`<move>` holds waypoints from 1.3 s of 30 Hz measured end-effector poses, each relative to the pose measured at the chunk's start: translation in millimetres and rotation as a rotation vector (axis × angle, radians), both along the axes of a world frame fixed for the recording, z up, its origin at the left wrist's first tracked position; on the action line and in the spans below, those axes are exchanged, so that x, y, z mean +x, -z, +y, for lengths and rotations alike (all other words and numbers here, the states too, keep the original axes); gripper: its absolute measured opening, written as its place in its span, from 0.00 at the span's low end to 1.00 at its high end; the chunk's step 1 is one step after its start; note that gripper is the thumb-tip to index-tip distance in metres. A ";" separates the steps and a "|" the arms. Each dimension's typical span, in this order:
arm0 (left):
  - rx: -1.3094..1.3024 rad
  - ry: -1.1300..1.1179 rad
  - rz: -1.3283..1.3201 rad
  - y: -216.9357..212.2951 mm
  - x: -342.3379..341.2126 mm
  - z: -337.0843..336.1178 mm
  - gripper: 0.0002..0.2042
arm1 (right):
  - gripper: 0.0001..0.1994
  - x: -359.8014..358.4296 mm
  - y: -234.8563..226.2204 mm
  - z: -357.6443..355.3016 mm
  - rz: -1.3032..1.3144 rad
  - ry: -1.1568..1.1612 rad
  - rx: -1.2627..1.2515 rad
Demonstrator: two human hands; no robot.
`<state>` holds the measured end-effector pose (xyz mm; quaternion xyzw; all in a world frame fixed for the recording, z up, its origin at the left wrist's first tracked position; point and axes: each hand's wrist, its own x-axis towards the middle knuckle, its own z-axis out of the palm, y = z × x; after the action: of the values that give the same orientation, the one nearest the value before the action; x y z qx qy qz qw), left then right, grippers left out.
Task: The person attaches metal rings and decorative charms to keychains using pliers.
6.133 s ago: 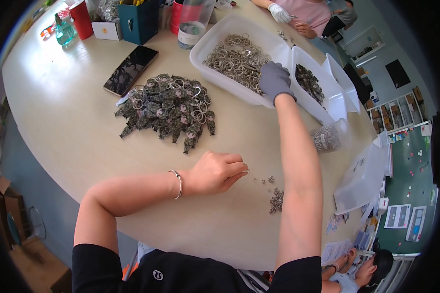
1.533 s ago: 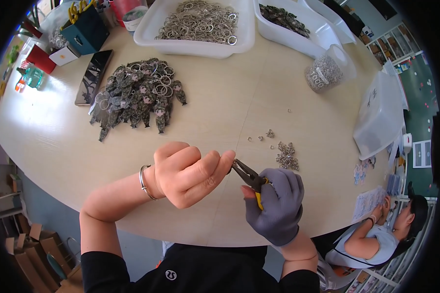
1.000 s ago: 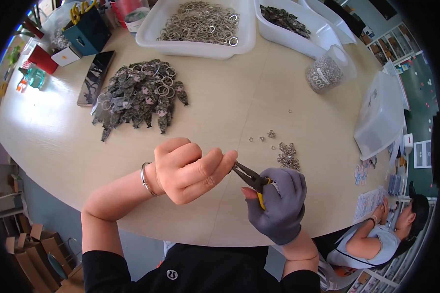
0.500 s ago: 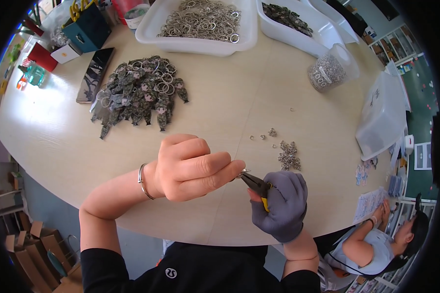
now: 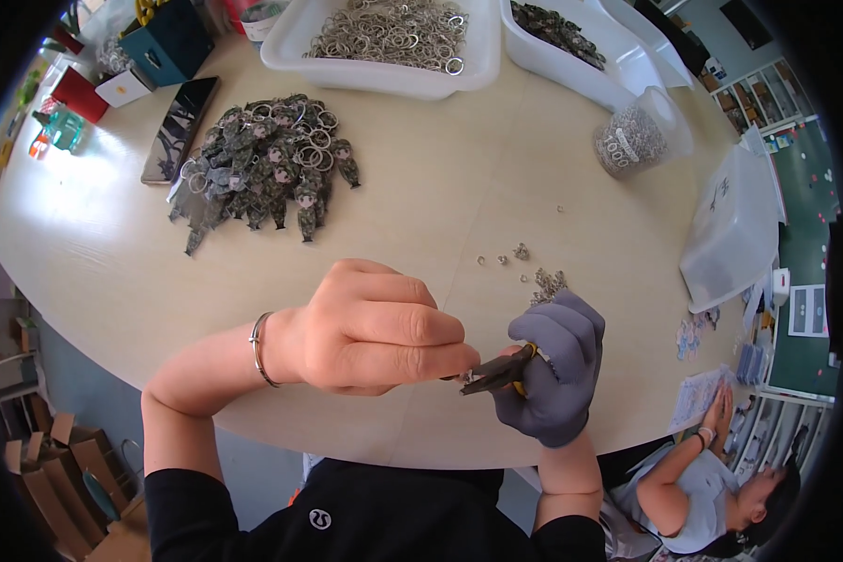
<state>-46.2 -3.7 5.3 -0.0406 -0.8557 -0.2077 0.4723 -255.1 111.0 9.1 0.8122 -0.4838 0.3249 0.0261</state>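
Our left hand (image 5: 389, 328) pinches a tiny metal piece (image 5: 468, 377), seemingly steadying it against the pliers (image 5: 493, 376) at four o'clock, clasped in our right hand (image 5: 557, 365).

1. On the pale, round-edged table (image 5: 421, 206), a heap of camouflage figure-shaped keychains (image 5: 264, 173) lies right of the flat black phone (image 5: 180, 129).
2. Behind the heap, to the right, the white rectangular plastic tub (image 5: 384, 81) stands with silver metal rings (image 5: 384, 37) in it.
3. The clear plastic cup (image 5: 668, 122) stands behind and left of the translucent plastic bin (image 5: 732, 225).
4. The yellow-handled dark metal pliers (image 5: 489, 377) are in the grey-gloved right hand (image 5: 557, 375), right of the bare left hand (image 5: 384, 328).
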 end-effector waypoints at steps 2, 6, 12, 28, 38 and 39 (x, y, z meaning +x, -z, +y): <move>0.112 0.068 -0.003 -0.1 -1.4 2.2 0.09 | 0.12 -0.1 0.9 0.1 -0.022 -0.011 -0.006; 0.216 0.109 -0.022 -1.9 -0.3 6.5 0.11 | 0.12 0.1 3.3 0.8 -0.003 -0.028 -0.024; 0.270 0.093 0.014 -4.2 -4.8 11.8 0.08 | 0.12 0.2 2.3 3.8 -0.013 -0.032 -0.008; 0.174 -0.525 -0.363 9.2 22.4 -48.0 0.03 | 0.13 7.0 25.2 -9.3 -0.102 0.094 0.054; 0.089 -1.575 -0.515 13.8 121.4 -140.3 0.18 | 0.11 -0.9 20.8 -1.3 -0.173 0.183 0.007; 0.166 -1.671 -0.561 20.9 142.5 -154.4 0.23 | 0.11 -2.4 20.0 -1.9 -0.245 0.206 0.016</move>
<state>96.3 -158.1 -15.5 0.6845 -0.6723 0.1414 0.2439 -257.6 109.2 -10.9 0.7126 -0.5668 0.4133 -0.0063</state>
